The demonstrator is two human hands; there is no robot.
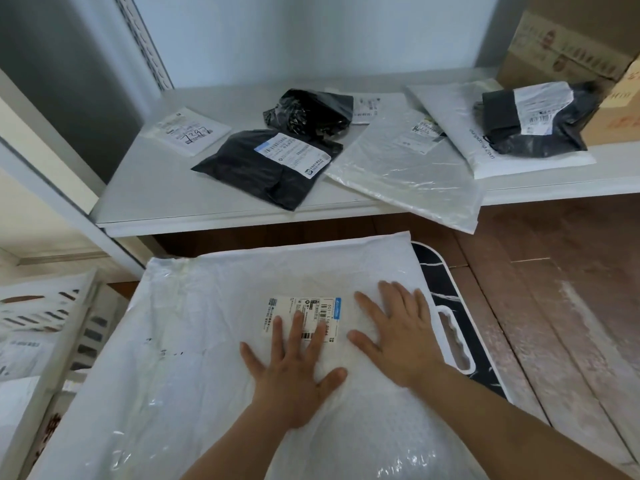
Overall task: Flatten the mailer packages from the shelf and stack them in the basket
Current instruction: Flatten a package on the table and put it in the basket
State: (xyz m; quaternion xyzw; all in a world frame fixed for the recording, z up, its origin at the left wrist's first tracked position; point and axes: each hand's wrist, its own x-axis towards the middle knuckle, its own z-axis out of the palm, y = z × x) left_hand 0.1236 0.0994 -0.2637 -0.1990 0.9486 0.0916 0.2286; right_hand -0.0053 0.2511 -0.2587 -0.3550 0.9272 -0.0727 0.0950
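Bright, soft light; warped edges

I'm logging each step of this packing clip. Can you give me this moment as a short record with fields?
activity: flattening a white mailer
left hand: open, flat on the mailer, fingers over its label
right hand: open, flat on the mailer beside the label
under mailer: black board with a handle slot
shelf: black and white mailers not yet flattened
basket: at left, some mailers inside
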